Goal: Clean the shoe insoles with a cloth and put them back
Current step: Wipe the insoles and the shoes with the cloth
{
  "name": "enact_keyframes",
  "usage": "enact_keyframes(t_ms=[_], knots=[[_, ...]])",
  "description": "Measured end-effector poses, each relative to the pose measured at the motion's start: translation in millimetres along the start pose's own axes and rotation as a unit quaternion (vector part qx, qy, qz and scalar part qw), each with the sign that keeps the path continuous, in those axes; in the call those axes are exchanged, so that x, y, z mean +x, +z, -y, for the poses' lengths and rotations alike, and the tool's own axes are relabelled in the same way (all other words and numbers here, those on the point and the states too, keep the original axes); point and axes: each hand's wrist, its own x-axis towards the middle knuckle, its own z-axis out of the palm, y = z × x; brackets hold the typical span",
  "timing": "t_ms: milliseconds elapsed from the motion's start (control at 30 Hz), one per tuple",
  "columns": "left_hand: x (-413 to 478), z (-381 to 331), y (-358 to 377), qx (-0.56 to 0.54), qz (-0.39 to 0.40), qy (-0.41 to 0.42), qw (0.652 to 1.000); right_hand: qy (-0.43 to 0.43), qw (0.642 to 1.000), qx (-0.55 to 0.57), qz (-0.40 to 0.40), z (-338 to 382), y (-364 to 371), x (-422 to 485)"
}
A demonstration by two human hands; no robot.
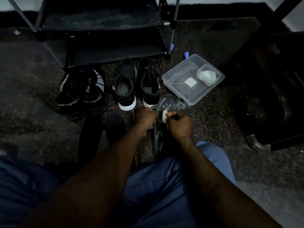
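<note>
Head view | your left hand (145,118) grips the insole (157,137); your right hand (179,125) is fisted round the cloth (164,116), pressing it on that insole | black shoes (148,89) at 12 o'clock; plastic tub (184,97) at 1 o'clock

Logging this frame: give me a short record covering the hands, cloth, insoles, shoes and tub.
left hand: holds the insole
right hand: grips the cloth against that insole
spare insoles: two on the floor, left of the hands
sneakers: pair before the rack
sport shoes: pair left of the sneakers
tub: clear, right of the sneakers, small container inside
</note>
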Motion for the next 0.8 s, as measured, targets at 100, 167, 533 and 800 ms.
enact_keyframes(t_ms=[100, 167, 533, 800], knots=[[-16.1, -0.1, -12.3, -0.072, 0.046, -0.002, 0.996, -0.035, 0.999, 0.002, -0.003, 5.2, -6.0, -9.7], [-27.8, -1.8, -25.3, -0.083, 0.059, 0.02, 0.995, -0.075, 0.997, -0.015, -0.002, 11.5, -9.6, -20.4], [-87.4, -11.0, -105.0, -0.119, 0.033, 0.119, 0.985, -0.2, 0.98, 0.008, 0.017, 86.4, -11.5, -74.2], [-135.7, 4.3, -157.4, -0.168, 0.078, 0.121, 0.975, -0.213, 0.977, -0.003, 0.003, 106.6, 8.0, -115.6]])
